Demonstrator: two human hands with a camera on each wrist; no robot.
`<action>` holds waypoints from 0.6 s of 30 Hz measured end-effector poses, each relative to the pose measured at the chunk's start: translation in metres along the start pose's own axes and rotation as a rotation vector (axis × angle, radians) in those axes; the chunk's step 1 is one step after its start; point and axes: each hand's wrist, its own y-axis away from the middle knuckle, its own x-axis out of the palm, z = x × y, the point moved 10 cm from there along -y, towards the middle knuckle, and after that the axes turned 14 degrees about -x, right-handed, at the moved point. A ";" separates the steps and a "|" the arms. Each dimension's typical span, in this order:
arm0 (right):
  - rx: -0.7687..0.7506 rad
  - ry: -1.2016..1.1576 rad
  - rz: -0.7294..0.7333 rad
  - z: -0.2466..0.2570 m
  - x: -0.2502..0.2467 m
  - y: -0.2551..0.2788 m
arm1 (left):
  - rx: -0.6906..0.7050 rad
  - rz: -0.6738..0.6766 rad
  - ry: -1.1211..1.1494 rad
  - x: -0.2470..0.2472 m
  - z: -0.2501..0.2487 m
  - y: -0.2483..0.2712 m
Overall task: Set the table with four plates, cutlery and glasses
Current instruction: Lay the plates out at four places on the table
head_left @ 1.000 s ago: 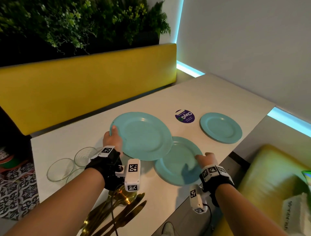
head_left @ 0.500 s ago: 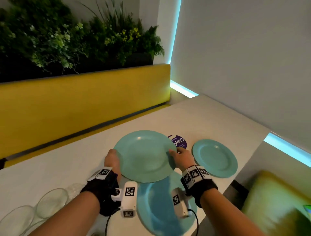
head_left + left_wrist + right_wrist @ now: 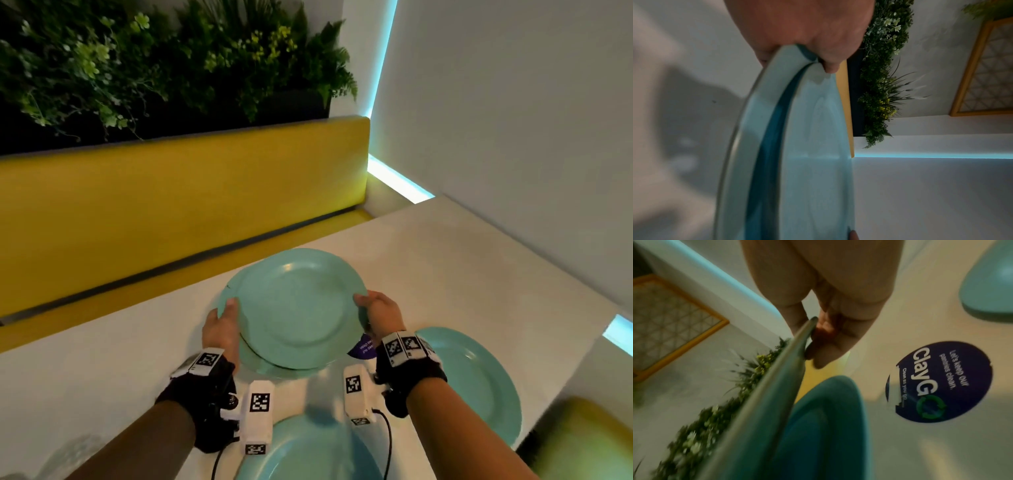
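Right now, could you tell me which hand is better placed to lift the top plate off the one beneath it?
Probably the right hand: it pinches only the top plate, while the left hand grips that and the lower plate together.

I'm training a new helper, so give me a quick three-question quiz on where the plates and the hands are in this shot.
1. True or false: the right hand grips the rim of the top plate.
2. How many teal plates show in the head view? A: two. B: three. C: four.
3. Fill in: in the left wrist view, the left hand grips ___ stacked plates.

Key:
1. True.
2. C: two stacked between the hands, the plate at right and the nearest plate, both lying on the table.
3. Two.
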 end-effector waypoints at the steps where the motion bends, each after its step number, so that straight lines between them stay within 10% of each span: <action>1: 0.032 -0.046 0.005 -0.004 0.001 -0.009 | -0.017 -0.007 -0.008 0.002 0.001 -0.004; 18: 0.228 -0.018 -0.129 -0.063 -0.038 -0.084 | -0.035 -0.240 -0.074 -0.041 -0.010 -0.041</action>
